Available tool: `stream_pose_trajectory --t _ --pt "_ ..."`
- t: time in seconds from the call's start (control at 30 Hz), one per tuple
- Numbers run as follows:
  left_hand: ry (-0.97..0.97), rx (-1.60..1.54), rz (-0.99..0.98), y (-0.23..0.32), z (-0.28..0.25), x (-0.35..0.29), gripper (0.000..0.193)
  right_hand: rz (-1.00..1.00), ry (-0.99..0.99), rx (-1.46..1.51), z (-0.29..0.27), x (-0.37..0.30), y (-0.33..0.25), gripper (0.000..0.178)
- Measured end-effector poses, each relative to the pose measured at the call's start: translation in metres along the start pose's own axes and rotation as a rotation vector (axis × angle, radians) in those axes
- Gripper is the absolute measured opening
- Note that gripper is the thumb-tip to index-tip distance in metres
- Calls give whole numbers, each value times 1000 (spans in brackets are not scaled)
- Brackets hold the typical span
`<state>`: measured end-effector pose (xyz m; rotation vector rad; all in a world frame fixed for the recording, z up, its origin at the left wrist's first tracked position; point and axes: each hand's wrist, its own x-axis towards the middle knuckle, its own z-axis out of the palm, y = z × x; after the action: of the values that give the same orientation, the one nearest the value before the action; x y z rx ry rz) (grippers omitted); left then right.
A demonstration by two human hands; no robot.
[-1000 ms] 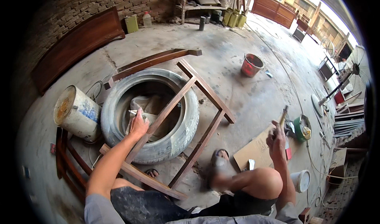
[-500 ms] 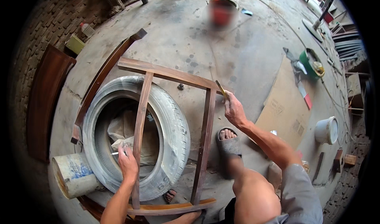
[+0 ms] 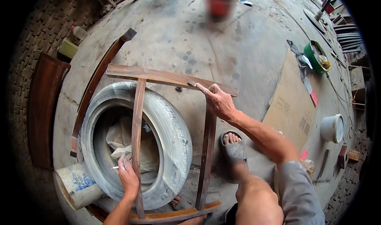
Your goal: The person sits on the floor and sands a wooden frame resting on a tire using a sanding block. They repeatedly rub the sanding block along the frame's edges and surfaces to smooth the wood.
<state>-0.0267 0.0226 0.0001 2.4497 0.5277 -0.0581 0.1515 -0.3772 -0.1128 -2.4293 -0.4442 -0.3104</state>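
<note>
A brown wooden frame (image 3: 166, 75) of two long rails and two crosspieces leans over a grey, dusty tire (image 3: 180, 145). On its far rail, my right hand (image 3: 220, 102) presses a thin, flat strip (image 3: 192, 83), which looks like folded sandpaper, with the index finger stretched along it. My left hand (image 3: 127, 175) is beside the left crosspiece (image 3: 137, 141), fingers curled, with a white cigarette (image 3: 115, 168) between them. Whether its thumb also grips the wood is hidden. Inside the tire lies a pale crumpled bag (image 3: 119, 135).
A curved wooden piece (image 3: 97, 76) lies left of the tire, near a paint-stained bucket (image 3: 77, 185). To the right are a cardboard sheet (image 3: 287, 102), a green bucket (image 3: 313, 58) and a white bucket (image 3: 332, 129). A red bucket (image 3: 218, 6) stands at the far side.
My right hand has moved left and down onto the far rail, laying the strip flat where it was held tilted up at the rail's right end. My left hand keeps its place.
</note>
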Motion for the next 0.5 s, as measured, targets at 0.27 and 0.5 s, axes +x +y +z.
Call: stream_pose_trajectory --t 0.27,0.5 --pt "16 11 62 7 -1 -3 44 18 -12 94 -2 3 1 57" --pt "17 29 63 15 -1 -4 44 -6 -13 52 2 11 5 54"
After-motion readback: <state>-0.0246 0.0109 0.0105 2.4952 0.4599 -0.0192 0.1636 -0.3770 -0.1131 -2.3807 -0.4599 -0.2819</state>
